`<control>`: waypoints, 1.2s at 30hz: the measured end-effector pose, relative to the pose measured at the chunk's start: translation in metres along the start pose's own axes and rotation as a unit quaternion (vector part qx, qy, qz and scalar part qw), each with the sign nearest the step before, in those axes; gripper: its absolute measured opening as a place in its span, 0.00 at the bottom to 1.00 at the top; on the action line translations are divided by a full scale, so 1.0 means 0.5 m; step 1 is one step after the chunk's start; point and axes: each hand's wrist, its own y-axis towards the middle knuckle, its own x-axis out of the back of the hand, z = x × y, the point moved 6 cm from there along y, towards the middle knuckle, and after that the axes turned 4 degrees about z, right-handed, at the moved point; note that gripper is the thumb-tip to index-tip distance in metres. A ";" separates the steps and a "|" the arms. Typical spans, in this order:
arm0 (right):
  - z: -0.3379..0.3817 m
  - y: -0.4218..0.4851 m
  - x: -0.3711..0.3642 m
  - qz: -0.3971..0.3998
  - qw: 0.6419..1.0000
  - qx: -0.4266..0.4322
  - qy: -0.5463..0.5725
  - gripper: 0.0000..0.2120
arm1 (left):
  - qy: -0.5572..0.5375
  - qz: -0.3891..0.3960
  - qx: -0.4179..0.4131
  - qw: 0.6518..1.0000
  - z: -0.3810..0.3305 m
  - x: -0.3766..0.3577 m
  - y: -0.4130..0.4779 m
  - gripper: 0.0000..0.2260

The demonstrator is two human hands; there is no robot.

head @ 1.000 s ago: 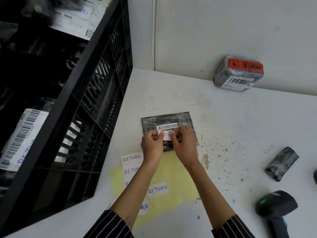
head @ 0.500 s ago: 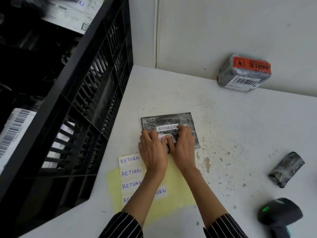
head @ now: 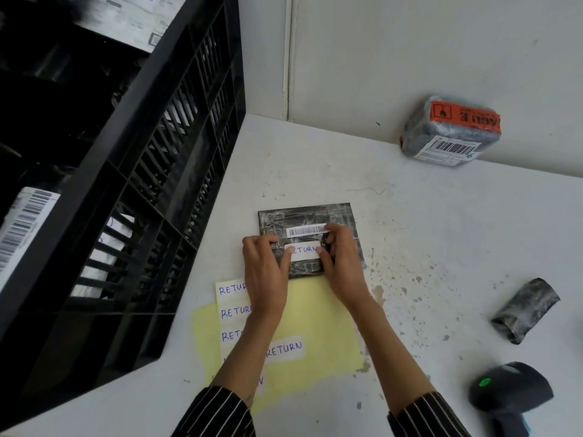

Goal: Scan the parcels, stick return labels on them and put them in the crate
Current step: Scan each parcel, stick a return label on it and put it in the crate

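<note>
Label (head: pixel 304 251) on parcel (head: pixel 310 216) | left hand (head: pixel 265 272) flat, thumb pressing label's left end | right hand (head: pixel 345 268) fingers bent on parcel, thumb on right end, grip unclear
</note>
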 end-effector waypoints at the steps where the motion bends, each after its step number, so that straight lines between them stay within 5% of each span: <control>1: 0.000 -0.001 0.006 0.027 1.000 0.009 0.007 0.17 | -0.004 0.010 0.002 1.000 0.004 0.005 -0.003 0.19; 6: 0.003 -0.011 0.032 0.090 0.996 -0.002 0.005 0.24 | -0.023 0.116 0.015 0.993 0.006 0.008 -0.018 0.40; 11: -0.040 -0.035 0.074 -0.026 0.978 -0.140 -0.155 0.36 | -0.031 0.116 0.099 0.988 0.000 0.005 -0.025 0.42; 17: -0.050 -0.046 0.092 -0.040 0.973 -0.228 0.004 0.33 | -0.130 0.145 0.172 0.966 -0.010 0.012 -0.021 0.38; 22: 0.027 -0.077 0.140 -0.033 0.954 -0.179 0.239 0.21 | -0.199 0.163 0.134 0.957 -0.059 0.064 -0.047 0.45; 29: 0.174 -0.146 0.222 -0.026 0.937 -0.121 0.328 0.14 | -0.251 0.075 0.062 0.963 -0.150 0.234 -0.092 0.31; 36: 0.334 -0.191 0.292 -0.001 0.918 -0.041 0.394 0.12 | -0.283 -0.013 0.011 0.959 -0.233 0.424 -0.125 0.28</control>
